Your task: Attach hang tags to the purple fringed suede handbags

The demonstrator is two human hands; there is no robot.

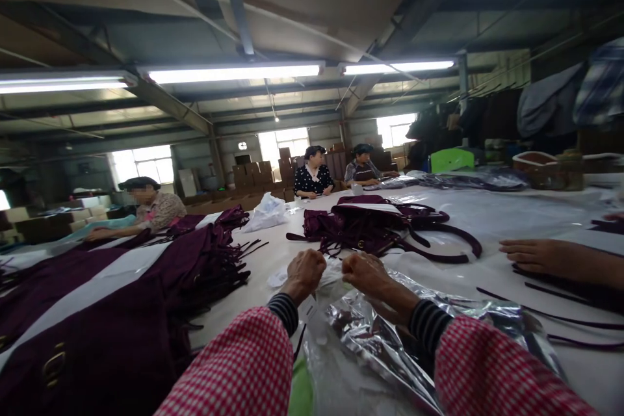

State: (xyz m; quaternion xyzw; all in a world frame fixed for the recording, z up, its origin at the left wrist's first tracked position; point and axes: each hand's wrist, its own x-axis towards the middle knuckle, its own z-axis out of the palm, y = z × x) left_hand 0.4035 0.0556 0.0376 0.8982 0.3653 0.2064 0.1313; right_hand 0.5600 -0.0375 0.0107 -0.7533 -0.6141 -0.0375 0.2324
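Both my hands are closed, a short gap apart, above the middle of the white table. My left hand is curled into a fist; whatever its fingers hold is hidden. My right hand faces it with fingers pressed together, its contents also too small to make out. Some whitish crumpled material shows behind and between them. Under my right forearm lies a shiny clear plastic bag. Just beyond my hands rest dark purple handbags with curved handles. A white tag shows below my left wrist.
Purple bags with fringes and white strips are piled along the left. A co-worker's hand rests on dark straps at the right. Other people sit around the far side. A white plastic bag and a green chair back stand farther off.
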